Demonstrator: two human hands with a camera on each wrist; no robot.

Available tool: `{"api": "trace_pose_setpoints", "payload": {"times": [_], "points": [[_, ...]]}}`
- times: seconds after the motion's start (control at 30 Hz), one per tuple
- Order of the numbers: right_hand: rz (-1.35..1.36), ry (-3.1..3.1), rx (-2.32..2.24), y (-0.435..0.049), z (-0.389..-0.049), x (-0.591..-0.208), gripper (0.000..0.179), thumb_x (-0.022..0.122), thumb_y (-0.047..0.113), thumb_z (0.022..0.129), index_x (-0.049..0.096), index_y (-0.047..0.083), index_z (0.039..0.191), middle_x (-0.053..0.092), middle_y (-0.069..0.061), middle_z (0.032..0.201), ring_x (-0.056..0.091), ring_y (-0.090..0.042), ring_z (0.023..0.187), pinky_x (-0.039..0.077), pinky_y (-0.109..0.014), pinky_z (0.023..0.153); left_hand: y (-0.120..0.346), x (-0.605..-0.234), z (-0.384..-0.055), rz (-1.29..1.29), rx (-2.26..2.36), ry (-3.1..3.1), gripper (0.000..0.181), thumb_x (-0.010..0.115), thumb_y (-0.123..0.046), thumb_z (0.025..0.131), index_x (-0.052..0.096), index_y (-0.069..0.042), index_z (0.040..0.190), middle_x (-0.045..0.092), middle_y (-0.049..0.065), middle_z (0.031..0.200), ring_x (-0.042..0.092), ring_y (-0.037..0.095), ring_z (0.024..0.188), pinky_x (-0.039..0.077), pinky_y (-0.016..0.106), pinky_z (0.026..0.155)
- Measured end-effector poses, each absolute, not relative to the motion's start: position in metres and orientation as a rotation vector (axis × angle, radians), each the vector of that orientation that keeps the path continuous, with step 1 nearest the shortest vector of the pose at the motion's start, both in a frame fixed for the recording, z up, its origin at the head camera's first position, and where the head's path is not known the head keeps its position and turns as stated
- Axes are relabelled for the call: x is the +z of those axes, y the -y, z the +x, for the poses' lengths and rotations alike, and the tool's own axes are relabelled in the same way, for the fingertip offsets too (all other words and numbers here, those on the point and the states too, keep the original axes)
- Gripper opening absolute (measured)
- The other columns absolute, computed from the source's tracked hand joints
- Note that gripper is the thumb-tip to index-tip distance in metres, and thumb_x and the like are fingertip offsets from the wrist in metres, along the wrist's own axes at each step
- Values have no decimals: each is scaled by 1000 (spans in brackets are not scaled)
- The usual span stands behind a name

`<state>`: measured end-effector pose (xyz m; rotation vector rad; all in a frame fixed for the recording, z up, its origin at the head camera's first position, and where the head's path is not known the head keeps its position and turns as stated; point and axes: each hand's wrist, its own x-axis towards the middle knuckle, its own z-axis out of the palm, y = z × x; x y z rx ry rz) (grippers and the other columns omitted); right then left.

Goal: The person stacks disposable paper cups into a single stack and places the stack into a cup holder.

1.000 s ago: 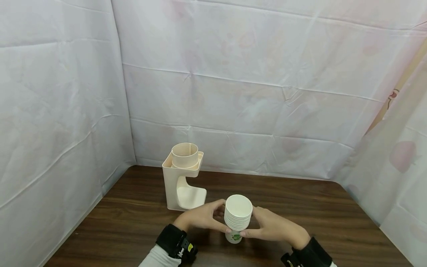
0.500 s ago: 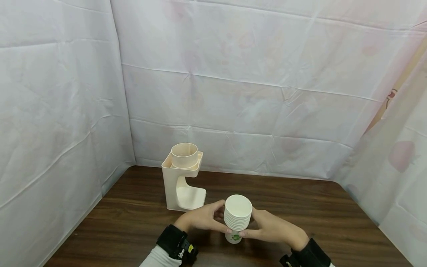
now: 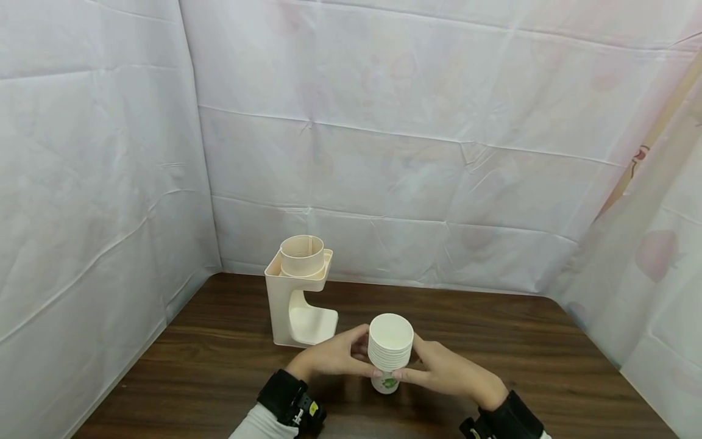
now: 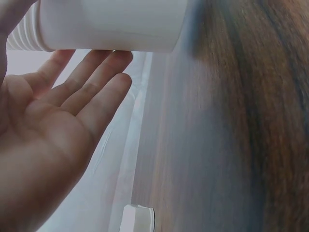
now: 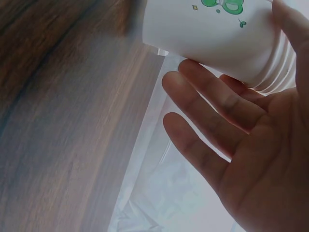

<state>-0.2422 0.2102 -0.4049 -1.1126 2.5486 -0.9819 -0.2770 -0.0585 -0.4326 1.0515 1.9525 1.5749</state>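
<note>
A nested stack of white paper cups [image 3: 390,353] stands upright, mouths up, between my hands in the head view. My left hand [image 3: 336,356] grips its left side, thumb at the front and fingers round the back. From the right, my right hand [image 3: 446,369] holds it the same way, the two thumbs nearly meeting on the lowest cup. Green printing marks the side of the lowest cup [image 5: 217,38] in the right wrist view. In the left wrist view a narrow shadowed strip of table shows beyond the base of the cup stack [image 4: 113,24].
A cream plastic holder [image 3: 281,308] with a round tube [image 3: 303,256] in its top and a flat foot stands behind my left hand. The dark wooden table [image 3: 482,329] reaches back to pale cloth curtains [image 3: 373,171] at the rear and sides.
Both hands have risen slightly together, carrying the cup stack up a little. Their grip on it looks the same, and the cream holder stays in place.
</note>
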Motion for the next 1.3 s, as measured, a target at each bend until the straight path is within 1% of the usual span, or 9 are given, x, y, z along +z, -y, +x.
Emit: {"api": "trace_pose_setpoints", "payload": {"times": [0.13, 0.27, 0.47, 0.57, 0.73, 0.9, 1.07, 1.3], "points": [[-1117, -2569, -993, -211, -243, -404, 74, 59, 48, 99, 25, 11, 153, 63, 1, 129, 63, -16, 110, 53, -35, 88, 56, -431, -275, 1022, 1615, -1990, 63, 79, -15, 86, 45, -12, 139, 63, -1, 122, 62, 15, 113, 49, 31, 96], [-1111, -2582, -1009, -211, -244, -401, 75, 58, 48, 100, 22, 11, 155, 62, 2, 129, 63, -14, 108, 53, -34, 88, 54, -428, -273, 1002, 1652, -2029, 61, 80, -16, 87, 46, -12, 137, 63, -1, 122, 62, 14, 114, 49, 30, 97], [-1095, -2564, -1094, -211, -246, -398, 71, 59, 43, 101, 23, 12, 154, 62, 0, 128, 65, -14, 104, 54, -32, 85, 51, -425, -273, 993, 1704, -2051, 64, 79, -20, 88, 44, -13, 141, 62, 1, 124, 60, 14, 117, 47, 29, 98], [-1096, -2570, -1120, -209, -247, -397, 67, 58, 41, 102, 25, 11, 153, 61, -1, 128, 65, -14, 103, 55, -32, 84, 51, -424, -273, 981, 1729, -2057, 66, 79, -23, 89, 43, -14, 143, 61, 1, 126, 59, 16, 117, 47, 30, 99], [-1122, -2601, -1157, -207, -249, -395, 62, 60, 38, 101, 30, 14, 150, 61, 2, 128, 65, -16, 104, 55, -34, 84, 51, -423, -273, 967, 1771, -2100, 66, 78, -27, 89, 44, -17, 143, 59, 1, 128, 59, 18, 118, 46, 32, 100], [-1170, -2633, -1186, -204, -251, -392, 61, 61, 33, 102, 29, 14, 150, 61, 1, 127, 65, -16, 103, 55, -38, 85, 49, -419, -270, 944, 1831, -2140, 65, 79, -30, 89, 46, -18, 143, 59, 1, 130, 59, 17, 118, 47, 33, 100], [-1203, -2661, -1208, -202, -253, -389, 61, 61, 28, 103, 27, 14, 151, 60, -1, 125, 65, -17, 101, 56, -36, 82, 47, -411, -265, 940, 1882, -2154, 63, 79, -29, 89, 47, -19, 142, 59, 2, 131, 61, 18, 117, 47, 34, 99], [-1277, -2733, -1253, -198, -256, -383, 61, 61, 22, 103, 26, 19, 152, 60, 4, 122, 64, -13, 98, 55, -38, 82, 47, -395, -257, 943, 1929, -2237, 59, 78, -28, 89, 47, -25, 140, 58, -1, 129, 59, 18, 115, 46, 39, 100]]}}
